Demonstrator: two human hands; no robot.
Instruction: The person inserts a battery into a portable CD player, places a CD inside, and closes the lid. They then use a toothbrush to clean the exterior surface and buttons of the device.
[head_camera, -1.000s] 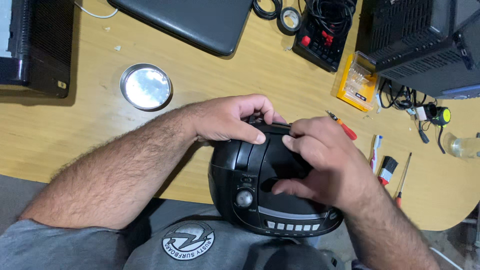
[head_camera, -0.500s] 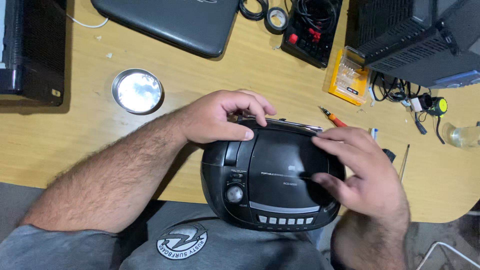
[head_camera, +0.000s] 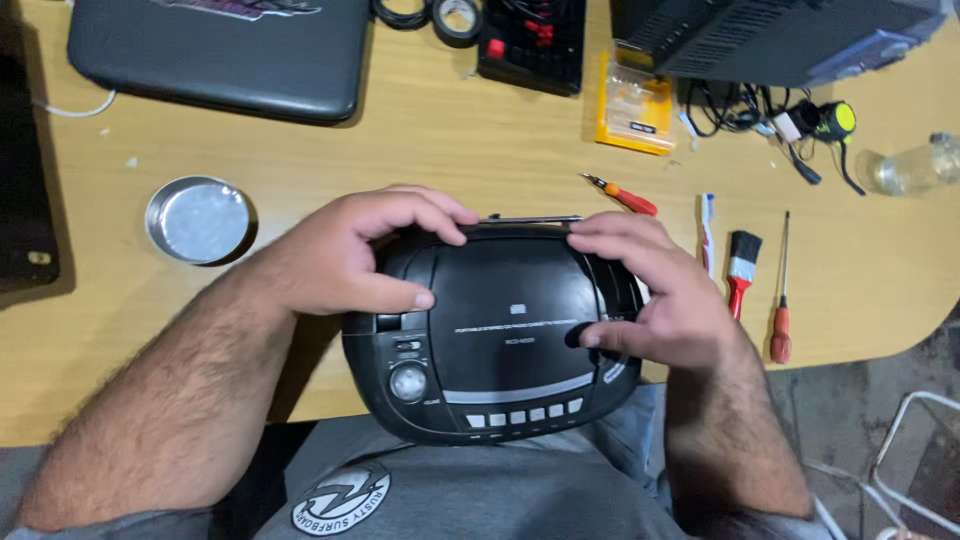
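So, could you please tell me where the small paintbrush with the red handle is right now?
In the head view, the paintbrush lies on the wooden table to the right of the right hand, between a toothbrush and a red-handled screwdriver.

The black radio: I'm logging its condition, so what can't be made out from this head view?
- Black radio: left end under the left hand, right end under the right hand.
- Its underside faces away from the head camera.
- Antenna: mostly behind the top edge and fingers.

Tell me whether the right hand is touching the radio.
Touching. The head view shows the right hand lying on the radio, fingers over its top edge, thumb on the lid.
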